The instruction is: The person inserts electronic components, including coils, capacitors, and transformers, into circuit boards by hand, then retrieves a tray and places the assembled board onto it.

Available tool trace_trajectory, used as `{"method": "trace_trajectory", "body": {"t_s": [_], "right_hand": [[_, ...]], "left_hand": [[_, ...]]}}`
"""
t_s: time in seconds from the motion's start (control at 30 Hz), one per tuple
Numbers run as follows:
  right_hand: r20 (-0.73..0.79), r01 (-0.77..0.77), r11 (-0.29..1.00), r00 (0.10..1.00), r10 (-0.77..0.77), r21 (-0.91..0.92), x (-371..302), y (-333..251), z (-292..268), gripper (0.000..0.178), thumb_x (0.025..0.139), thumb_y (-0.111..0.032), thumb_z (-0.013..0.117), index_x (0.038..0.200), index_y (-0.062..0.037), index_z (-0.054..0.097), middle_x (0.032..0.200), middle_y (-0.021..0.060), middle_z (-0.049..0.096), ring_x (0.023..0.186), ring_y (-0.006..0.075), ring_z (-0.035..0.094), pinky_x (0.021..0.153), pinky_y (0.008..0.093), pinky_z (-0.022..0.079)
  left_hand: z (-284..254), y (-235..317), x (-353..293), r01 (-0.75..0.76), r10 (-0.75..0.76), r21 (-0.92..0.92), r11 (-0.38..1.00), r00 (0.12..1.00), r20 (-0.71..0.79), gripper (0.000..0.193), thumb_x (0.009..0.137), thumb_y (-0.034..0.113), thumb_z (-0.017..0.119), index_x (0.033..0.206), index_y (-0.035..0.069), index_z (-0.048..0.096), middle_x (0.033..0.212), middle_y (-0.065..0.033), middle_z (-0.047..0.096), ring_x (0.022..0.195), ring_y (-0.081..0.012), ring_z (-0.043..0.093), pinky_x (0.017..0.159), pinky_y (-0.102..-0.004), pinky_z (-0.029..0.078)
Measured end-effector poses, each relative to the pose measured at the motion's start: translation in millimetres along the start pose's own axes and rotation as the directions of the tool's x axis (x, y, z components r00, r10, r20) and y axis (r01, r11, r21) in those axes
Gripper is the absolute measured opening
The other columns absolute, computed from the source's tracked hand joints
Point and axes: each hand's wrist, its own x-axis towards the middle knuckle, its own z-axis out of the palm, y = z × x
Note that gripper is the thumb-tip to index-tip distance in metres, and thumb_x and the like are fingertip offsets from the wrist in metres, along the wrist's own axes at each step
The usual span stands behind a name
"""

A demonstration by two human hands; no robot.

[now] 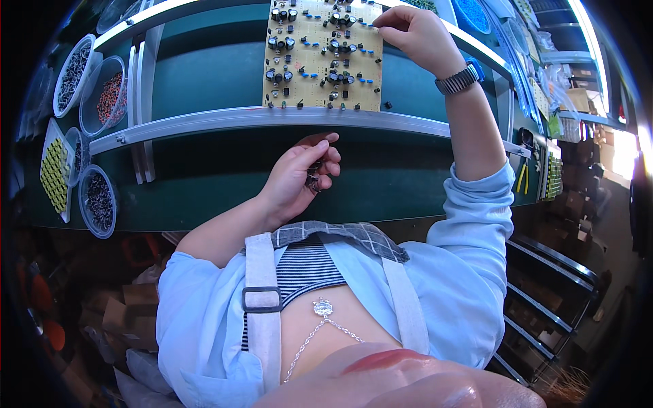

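A tan circuit board (322,58) rests on a silver rail frame (272,117), filled with rows of black capacitors, small blue parts and other components. At the board's upper right edge, my right hand (416,37) is closed in a pinch beside some of the blue parts. What its fingertips hold, if anything, is too small to make out. My left hand (299,170) is below the near rail, its fingers curled around several small dark electronic components (313,178). One loose black component (388,105) is near the board's lower right corner.
Bowls of dark-leaded parts (98,202) and red parts (109,98) stand on the left, near a tray of yellow parts (54,166). A blue bowl (472,13) is at the far right. Yellow-handled pliers (522,178) lie by the right end of the green bench (204,197).
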Motion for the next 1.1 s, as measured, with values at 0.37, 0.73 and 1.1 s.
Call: {"method": "trace_trajectory", "body": {"t_s": [0.37, 0.73, 1.1], "right_hand": [[-0.049, 0.038, 0.999, 0.998, -0.037, 0.021, -12, 14, 1, 0.025, 0.089, -0.02, 0.063, 0.107, -0.0029, 0.067, 0.095, 0.0088, 0.068, 0.084, 0.016, 0.065, 0.078, 0.0266, 0.053], [-0.19, 0.302, 0.953, 0.935, -0.3, -0.017, -14, 30, 14, 0.024, 0.088, -0.018, 0.065, 0.106, -0.0028, 0.065, 0.094, 0.0071, 0.067, 0.081, 0.0143, 0.064, 0.073, 0.0246, 0.053], [-0.175, 0.297, 0.951, 0.935, -0.309, -0.088, -12, 21, 20, 0.023, 0.088, -0.019, 0.066, 0.104, -0.004, 0.065, 0.088, 0.0054, 0.065, 0.075, 0.0132, 0.062, 0.07, 0.0247, 0.052]], "left_hand": [[3, -3, 3, -0.004, 0.004, -0.011, 1.0, 1.0, -0.002, 0.03, 0.097, 0.02, 0.049, 0.121, 0.003, 0.051, 0.087, -0.0055, 0.059, 0.072, -0.0103, 0.059, 0.055, -0.0205, 0.048], [2, -1, 1, -0.003, 0.003, 0.011, 1.0, 1.0, -0.03, 0.028, 0.097, 0.02, 0.048, 0.12, 0.004, 0.052, 0.088, -0.0055, 0.06, 0.073, -0.0104, 0.059, 0.055, -0.0205, 0.047], [0, -1, 1, 0.003, -0.004, -0.007, 1.0, 0.999, -0.045, 0.025, 0.097, 0.019, 0.048, 0.118, 0.005, 0.053, 0.088, -0.0053, 0.06, 0.073, -0.0107, 0.059, 0.056, -0.0212, 0.048]]}}
